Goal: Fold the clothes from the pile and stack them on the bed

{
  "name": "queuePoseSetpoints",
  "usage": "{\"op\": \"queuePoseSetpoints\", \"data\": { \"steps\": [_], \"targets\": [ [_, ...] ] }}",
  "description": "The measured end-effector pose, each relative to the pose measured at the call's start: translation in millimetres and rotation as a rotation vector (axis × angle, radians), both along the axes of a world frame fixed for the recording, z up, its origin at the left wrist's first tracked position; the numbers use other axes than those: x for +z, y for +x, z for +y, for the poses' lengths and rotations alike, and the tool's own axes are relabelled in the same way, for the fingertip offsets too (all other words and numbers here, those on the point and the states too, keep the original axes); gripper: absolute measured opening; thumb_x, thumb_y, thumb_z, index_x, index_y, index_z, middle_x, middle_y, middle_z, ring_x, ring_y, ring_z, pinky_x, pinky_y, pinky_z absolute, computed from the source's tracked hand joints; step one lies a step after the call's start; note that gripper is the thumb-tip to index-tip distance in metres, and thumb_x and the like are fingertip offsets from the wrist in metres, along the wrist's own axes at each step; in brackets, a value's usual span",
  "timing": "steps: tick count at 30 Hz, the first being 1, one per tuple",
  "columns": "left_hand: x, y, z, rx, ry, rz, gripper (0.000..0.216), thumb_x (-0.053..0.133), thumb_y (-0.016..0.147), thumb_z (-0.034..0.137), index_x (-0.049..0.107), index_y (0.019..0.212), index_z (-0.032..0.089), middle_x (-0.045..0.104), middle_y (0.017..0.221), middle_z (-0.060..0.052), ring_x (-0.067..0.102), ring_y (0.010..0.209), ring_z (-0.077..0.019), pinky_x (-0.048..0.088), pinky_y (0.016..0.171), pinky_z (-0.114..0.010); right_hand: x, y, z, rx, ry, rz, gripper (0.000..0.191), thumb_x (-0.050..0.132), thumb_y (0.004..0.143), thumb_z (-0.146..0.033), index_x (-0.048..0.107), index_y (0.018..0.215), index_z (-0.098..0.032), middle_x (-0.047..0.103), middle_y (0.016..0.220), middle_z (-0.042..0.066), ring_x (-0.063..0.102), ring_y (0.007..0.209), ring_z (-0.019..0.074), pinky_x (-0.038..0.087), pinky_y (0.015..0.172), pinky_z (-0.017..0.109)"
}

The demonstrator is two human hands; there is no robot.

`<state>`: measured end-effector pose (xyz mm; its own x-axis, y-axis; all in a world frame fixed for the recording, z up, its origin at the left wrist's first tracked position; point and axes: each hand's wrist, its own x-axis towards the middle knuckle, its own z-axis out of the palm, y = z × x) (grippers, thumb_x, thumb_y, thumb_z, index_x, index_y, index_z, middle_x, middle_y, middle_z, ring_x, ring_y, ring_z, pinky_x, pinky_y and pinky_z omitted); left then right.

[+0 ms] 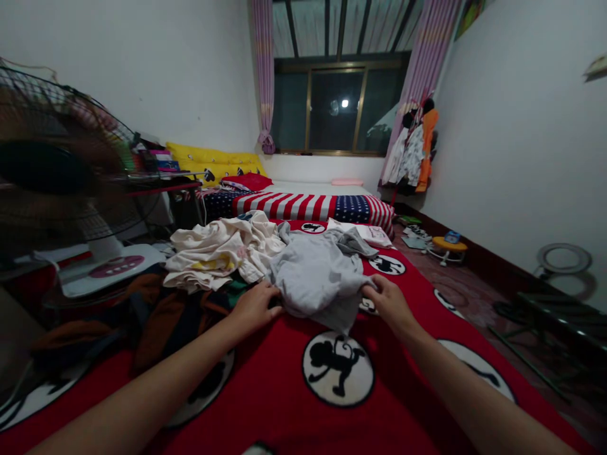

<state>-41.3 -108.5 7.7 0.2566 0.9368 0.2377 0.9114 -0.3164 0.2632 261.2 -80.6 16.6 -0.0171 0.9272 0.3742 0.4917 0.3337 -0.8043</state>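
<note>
A light grey T-shirt lies loosely spread and rumpled on the red blanket with its monkey circles. My left hand is closed on the shirt's near left edge, its fingertips partly hidden by the cloth. On the other side, my right hand pinches the right edge and draws a bit of the cloth out sideways. Left of the shirt is a heap of cream clothes with yellow and pink prints. A folded white and pink garment rests behind the shirt on the right.
A standing fan with blurred blades is at the left, beside dark blue and brown clothes. Farther back is a bed with a stars-and-stripes cover. A yellow stool and a dark rack stand on the floor at right.
</note>
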Motion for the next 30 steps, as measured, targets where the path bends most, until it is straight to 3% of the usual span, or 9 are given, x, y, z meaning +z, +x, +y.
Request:
{"op": "queuePoseSetpoints", "data": {
  "steps": [5,7,11,15,18,20,23,25,30],
  "targets": [
    [-8.6,-4,15,-0.07,0.072,-0.184,0.01,0.058,0.078,0.019,0.068,0.077,0.018,0.06,0.091,-0.006,0.058,0.091,-0.0205,0.045,0.083,-0.03,16.8,10,7,-0.11,-0.153,0.641,0.018,0.065,0.061,-0.029,0.06,0.076,-0.019,0.056,0.056,-0.006,0.051,0.049,0.0114,0.043,0.048,0.023],
    [-11.7,-5,20,-0.066,0.11,-0.241,0.012,0.06,0.077,0.019,0.068,0.086,0.017,0.061,0.096,-0.007,0.058,0.096,-0.0214,0.045,0.087,-0.032,16.7,18,13,-0.206,-0.205,0.816,0.014,0.065,0.059,-0.023,0.059,0.071,-0.019,0.054,0.049,-0.006,0.05,0.043,0.0111,0.042,0.044,0.023],
    [-12.9,-1,24,-0.136,0.07,-0.18,0.05,0.069,0.074,0.036,0.061,0.119,0.016,0.059,0.119,-0.011,0.053,0.112,-0.0267,0.041,0.098,-0.038,6.8,33,22,-0.32,-0.335,1.005,0.009,0.063,0.062,-0.018,0.06,0.07,-0.019,0.062,0.054,-0.001,0.062,0.053,0.017,0.053,0.054,0.028],
    [-11.6,13,24,-0.101,0.056,-0.041,0.056,0.073,0.068,0.049,0.066,0.116,0.02,0.059,0.118,-0.011,0.054,0.109,-0.0287,0.042,0.096,-0.039,-13.9,35,15,-0.135,-0.423,0.873,0.026,0.07,0.063,-0.024,0.063,0.087,-0.019,0.072,0.079,0.006,0.07,0.08,0.0245,0.058,0.073,0.035],
    [-14.0,25,28,-0.015,0.101,-0.059,0.035,0.067,0.074,0.041,0.072,0.103,0.022,0.062,0.107,-0.009,0.057,0.102,-0.0265,0.045,0.089,-0.035,-25.7,31,3,-0.071,-0.357,0.611,0.053,0.081,0.053,-0.022,0.059,0.101,-0.019,0.071,0.105,0.009,0.066,0.101,0.0269,0.054,0.087,0.038],
    [-14.8,30,33,-0.006,0.109,-0.145,0.022,0.062,0.076,0.031,0.073,0.092,0.021,0.064,0.101,-0.008,0.059,0.096,-0.0241,0.046,0.083,-0.033,-25.0,32,-2,-0.053,-0.332,0.458,0.06,0.084,0.05,-0.025,0.058,0.105,-0.019,0.069,0.109,0.01,0.065,0.104,0.0275,0.052,0.091,0.039],
    [-5.9,23,43,0.009,0.071,-0.429,0.02,0.055,0.075,0.025,0.071,0.085,0.017,0.067,0.089,-0.006,0.062,0.085,-0.0202,0.047,0.076,-0.03,-8.4,42,-6,-0.025,-0.374,0.36,0.061,0.085,0.052,-0.031,0.061,0.107,-0.018,0.072,0.102,0.009,0.068,0.094,0.0268,0.055,0.083,0.037],
    [9.5,9,47,0.043,0.0,-0.674,0.022,0.053,0.074,0.027,0.067,0.086,0.015,0.066,0.079,-0.004,0.063,0.076,-0.0188,0.048,0.067,-0.028,9.1,54,-6,-0.076,-0.416,0.37,0.059,0.085,0.054,-0.033,0.062,0.107,-0.019,0.073,0.093,0.008,0.07,0.082,0.0252,0.057,0.07,0.034],
    [52.7,-33,46,0.145,-0.141,-1.017,0.019,0.054,0.073,0.031,0.06,0.084,0.016,0.066,0.075,-0.004,0.063,0.067,-0.0162,0.044,0.055,-0.024,39.3,83,-1,-0.121,-0.324,0.506,0.03,0.079,0.065,-0.032,0.069,0.089,-0.017,0.073,0.075,0.008,0.068,0.061,0.0224,0.055,0.05,0.031]
  ]
}}
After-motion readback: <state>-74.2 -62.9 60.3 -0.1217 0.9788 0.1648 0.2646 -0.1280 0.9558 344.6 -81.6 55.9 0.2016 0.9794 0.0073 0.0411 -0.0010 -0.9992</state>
